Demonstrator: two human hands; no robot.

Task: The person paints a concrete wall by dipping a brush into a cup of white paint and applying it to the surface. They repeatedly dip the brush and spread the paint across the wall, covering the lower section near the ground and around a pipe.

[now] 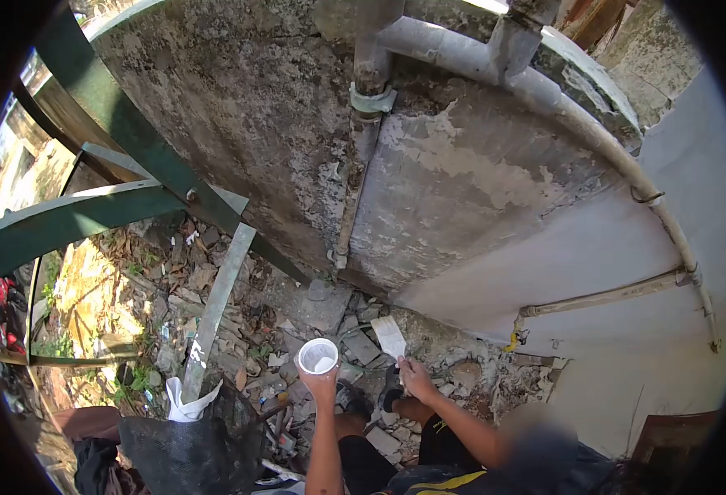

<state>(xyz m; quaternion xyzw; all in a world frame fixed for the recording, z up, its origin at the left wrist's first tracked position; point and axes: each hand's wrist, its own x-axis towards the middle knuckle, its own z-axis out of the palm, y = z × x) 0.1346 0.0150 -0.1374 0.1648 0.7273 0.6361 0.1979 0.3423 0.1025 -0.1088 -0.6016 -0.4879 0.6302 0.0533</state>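
Observation:
My left hand [320, 384] is wrapped round a small white plastic tub [303, 360], held upright with its open top facing me. Some white paste [323, 364] lies inside it. To the right of the tub, my right hand [416, 379] grips the handle of a putty knife [389, 337]. Its wide, whitish blade points up and away from me, apart from both the tub and the wall. The handle is mostly hidden by my fingers.
A stained wall [462, 181] stands ahead, with smoother pale plaster [495, 276] at lower right. Pipes [627, 165] run along it. Green metal beams [115, 107] cross the left. Broken rubble [231, 330] covers the ground, and a dark sack [173, 454] stands at lower left.

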